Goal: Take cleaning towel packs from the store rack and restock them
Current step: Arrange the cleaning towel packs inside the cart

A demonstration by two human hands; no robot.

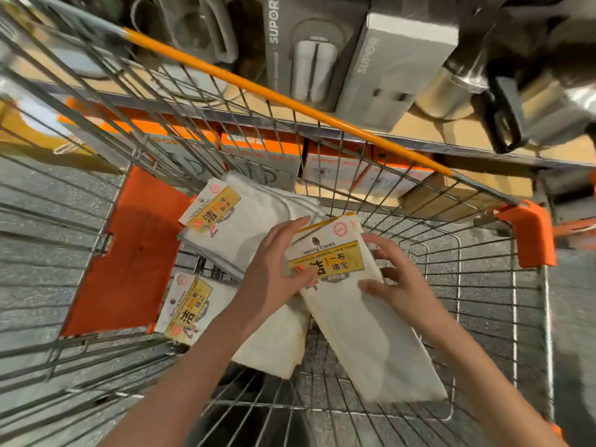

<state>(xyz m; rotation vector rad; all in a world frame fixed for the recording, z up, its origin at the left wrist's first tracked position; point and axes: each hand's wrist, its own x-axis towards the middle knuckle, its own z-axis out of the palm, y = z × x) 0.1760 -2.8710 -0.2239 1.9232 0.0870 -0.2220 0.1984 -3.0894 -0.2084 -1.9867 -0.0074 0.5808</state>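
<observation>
In the middle of the frame, the left hand (274, 272) and right hand (398, 282) both hold a flat white towel pack (351, 304) (soft cloth, yellow paper label) over a wire cart (483, 304), fingers curled on its edges. More packs (232, 227) lie stacked at center left. Gray boxes (322, 53) sit on top.

Towel packs (348, 285): white cloth, yellow label with black characters, small red round mark. Cart (483, 301): grey wire, orange handle bar, orange corner caps, orange flap at left. Boxes (380, 66) at top: grey. Floor (38, 201): speckled grey.
</observation>
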